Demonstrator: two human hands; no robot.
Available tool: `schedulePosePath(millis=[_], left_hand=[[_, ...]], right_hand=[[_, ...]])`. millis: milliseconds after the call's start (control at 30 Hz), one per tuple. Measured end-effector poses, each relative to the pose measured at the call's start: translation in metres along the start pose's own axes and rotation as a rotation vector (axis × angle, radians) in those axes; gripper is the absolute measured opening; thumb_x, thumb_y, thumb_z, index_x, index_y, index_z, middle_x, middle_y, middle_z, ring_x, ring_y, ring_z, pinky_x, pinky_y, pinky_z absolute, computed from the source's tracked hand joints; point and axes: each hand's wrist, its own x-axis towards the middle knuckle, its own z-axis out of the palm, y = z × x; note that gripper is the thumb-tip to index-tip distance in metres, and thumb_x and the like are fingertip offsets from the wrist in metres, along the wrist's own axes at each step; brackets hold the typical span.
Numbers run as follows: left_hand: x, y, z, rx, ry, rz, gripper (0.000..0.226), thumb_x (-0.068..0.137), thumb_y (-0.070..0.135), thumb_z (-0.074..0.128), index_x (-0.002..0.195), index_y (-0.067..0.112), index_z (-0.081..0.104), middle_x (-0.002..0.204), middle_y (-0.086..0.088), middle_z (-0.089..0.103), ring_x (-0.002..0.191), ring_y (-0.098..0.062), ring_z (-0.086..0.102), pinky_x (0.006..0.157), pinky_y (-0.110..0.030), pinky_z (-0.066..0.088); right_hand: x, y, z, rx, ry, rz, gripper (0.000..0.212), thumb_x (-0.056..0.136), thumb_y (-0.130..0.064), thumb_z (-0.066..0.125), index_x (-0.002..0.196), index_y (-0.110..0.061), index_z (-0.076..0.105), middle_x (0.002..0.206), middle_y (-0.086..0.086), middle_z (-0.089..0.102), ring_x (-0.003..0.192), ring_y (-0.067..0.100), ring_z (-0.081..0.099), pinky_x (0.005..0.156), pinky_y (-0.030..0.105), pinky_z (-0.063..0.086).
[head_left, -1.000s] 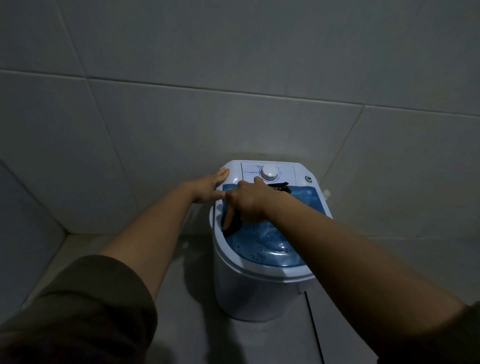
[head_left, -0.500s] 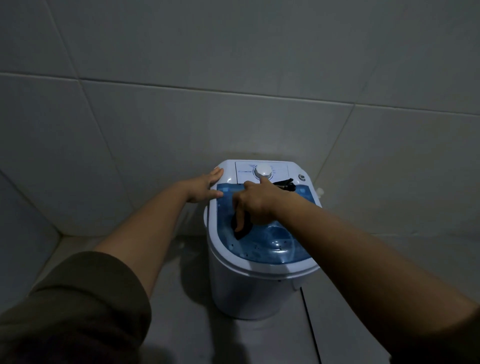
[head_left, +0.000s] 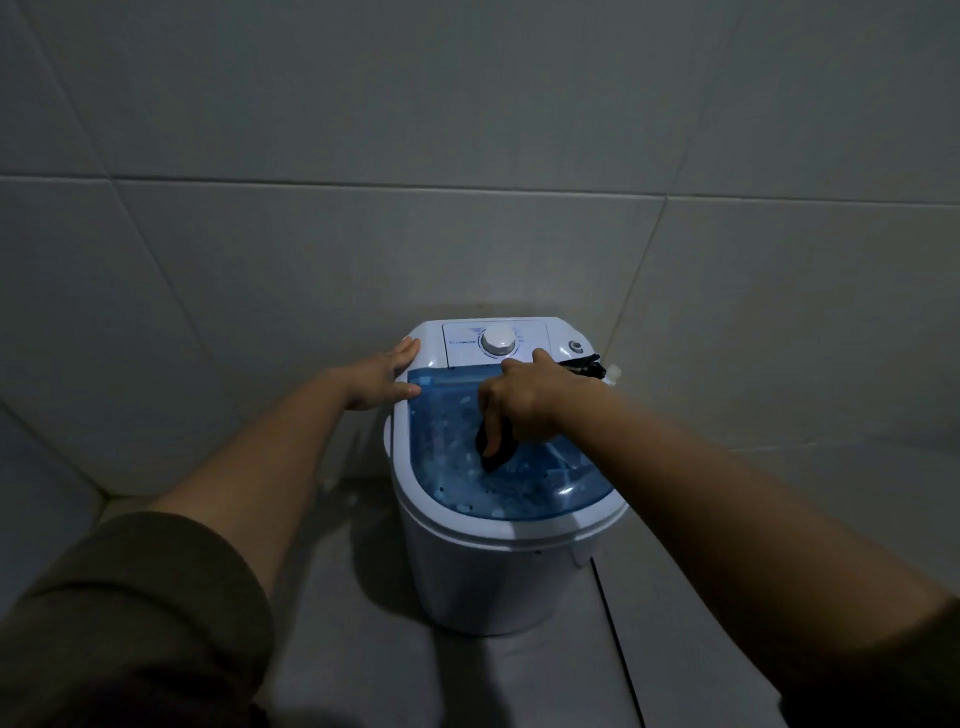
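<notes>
- While I'm standing close by, a person is bending over a small white washing machine (head_left: 498, 571), both arms stretching out to its top.
- Machine is sitting on the grey tiled floor (head_left: 363, 649), its back almost touching the tiled wall (head_left: 467, 156).
- The right hand (head_left: 524, 400) is gripping a dark cloth (head_left: 493, 449). Fingers are curling down round it w/ the thumb poking up toward the back panel.
- Cloth is hanging out below the fingers and pressing on the see-through blue lid (head_left: 545, 483), approx. mid-lid, a bit toward the back.
- Lid is lying flat over the tub. Pale blotches and small dark dots are showing through it, but I can't tell what they are.
- The left hand (head_left: 382, 382) is resting flat on the machine's back-left corner, fingers straight and holding nothing. Fingertips are reaching the white rim, and the thumb is lying along the lid's edge.
- A white dial (head_left: 497, 342) is sitting mid-panel at the back, just beyond the right hand, not touching it.
- A small round button (head_left: 575, 345) is showing to the dial's right.
- Something black and strap-like (head_left: 587, 364) is lying at the back-right corner, just behind the right wrist. It's too dim to tell what it is.
- A dark olive sleeve (head_left: 130, 597) is covering the left upper arm. Both forearms are bare.
- Room lighting is v. low.
</notes>
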Motion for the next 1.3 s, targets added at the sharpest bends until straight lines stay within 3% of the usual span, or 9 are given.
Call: schedulePosePath(millis=[200,533,733,1033,1300], left_hand=[[0.001,0.001,0.0,0.006,0.009,-0.005,0.077,0.096,0.023,0.049,0.151,0.012,-0.003,0.16,-0.004,-0.009,0.149,-0.02,0.002,0.12,-0.032,0.005],[0.004,0.002,0.001,-0.009,0.006,-0.018,0.076,0.096,0.021,0.049,0.151,0.014,-0.003,0.16,-0.002,-0.01,0.148,-0.019,0.001,0.119,-0.031,0.005],[0.005,0.002,0.002,0.007,0.002,-0.023,0.076,0.096,0.023,0.048,0.15,0.015,-0.005,0.16,-0.002,-0.01,0.148,-0.02,0.002,0.119,-0.034,0.006],[0.006,0.0,0.001,0.039,0.003,-0.022,0.075,0.097,0.023,0.047,0.151,0.015,-0.004,0.16,-0.003,-0.009,0.149,-0.021,0.002,0.12,-0.035,0.005],[0.006,-0.002,0.002,0.009,0.002,-0.022,0.077,0.095,0.023,0.05,0.15,0.016,-0.004,0.16,-0.001,-0.008,0.149,-0.021,0.003,0.122,-0.038,0.007]], right_hand=[[-0.006,0.012,0.005,0.038,0.002,0.035,0.032,0.088,-0.027,0.058,0.12,-0.031,0.062,0.129,0.001,0.055,0.119,0.023,0.041,0.09,0.038,0.026],[-0.014,0.04,0.02,0.081,0.017,0.107,0.024,0.088,-0.031,0.059,0.109,-0.038,0.068,0.127,0.001,0.058,0.122,0.022,0.042,0.108,0.046,0.021],[-0.027,0.059,0.031,0.167,0.016,0.158,0.02,0.086,-0.031,0.061,0.098,-0.044,0.071,0.13,-0.004,0.056,0.119,0.022,0.046,0.094,0.033,0.029],[-0.051,0.076,0.037,0.22,0.006,0.3,0.022,0.082,-0.042,0.065,0.103,-0.038,0.07,0.13,0.003,0.053,0.123,0.024,0.045,0.108,0.04,0.023],[-0.054,0.078,0.037,0.208,-0.01,0.323,0.024,0.084,-0.035,0.064,0.108,-0.034,0.068,0.131,0.004,0.052,0.123,0.025,0.043,0.11,0.041,0.021]])
